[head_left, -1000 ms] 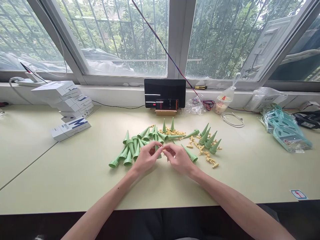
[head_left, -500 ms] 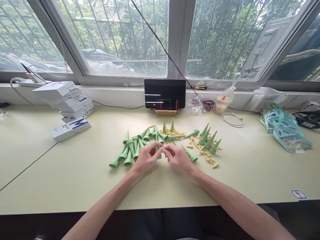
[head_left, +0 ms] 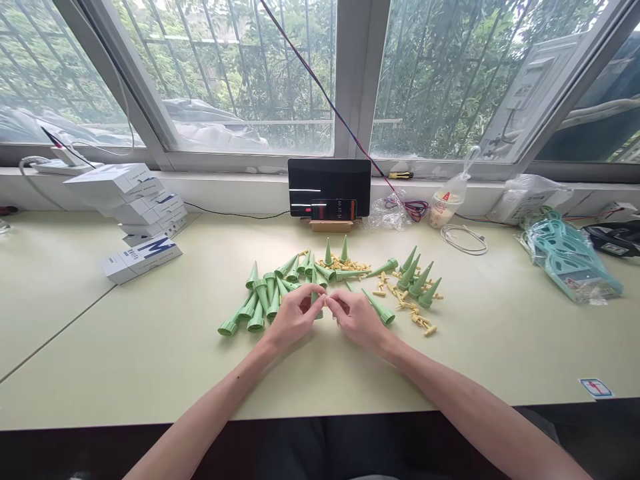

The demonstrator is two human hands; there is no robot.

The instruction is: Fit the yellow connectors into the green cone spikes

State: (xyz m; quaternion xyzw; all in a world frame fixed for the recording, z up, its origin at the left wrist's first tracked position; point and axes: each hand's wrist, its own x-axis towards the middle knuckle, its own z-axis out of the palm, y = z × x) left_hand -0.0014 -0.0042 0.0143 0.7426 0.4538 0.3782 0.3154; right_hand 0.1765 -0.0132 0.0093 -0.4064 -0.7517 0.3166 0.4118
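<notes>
My left hand (head_left: 296, 315) and my right hand (head_left: 358, 317) meet above the near side of the pile, thumbs and index fingers closed in a pinch. A small yellow plastic piece (head_left: 325, 302) shows between their fingertips, mostly hidden. Behind the left fingers stands a green cone (head_left: 315, 294), partly covered; whether the hand touches it I cannot tell. Several ribbed-base green plastic cones (head_left: 261, 292) lie heaped to the left. Another green cone (head_left: 381, 309) lies beside my right hand. Loose yellow T-shaped pieces (head_left: 423, 320) are scattered to the right.
More green cones (head_left: 421, 279) stand upright at right, and yellow pieces (head_left: 356, 265) lie heaped behind. A phone (head_left: 334, 209) leans against a dark screen (head_left: 330, 177). White boxes (head_left: 143, 259) sit at left. A cup in a bag (head_left: 446, 203), a white cable (head_left: 464, 241) and turquoise packs (head_left: 570, 257) lie right.
Both hands hold the same pinch, with barely any shift of the fingers. The cones and yellow pieces have not moved; the view has shifted very slightly.
</notes>
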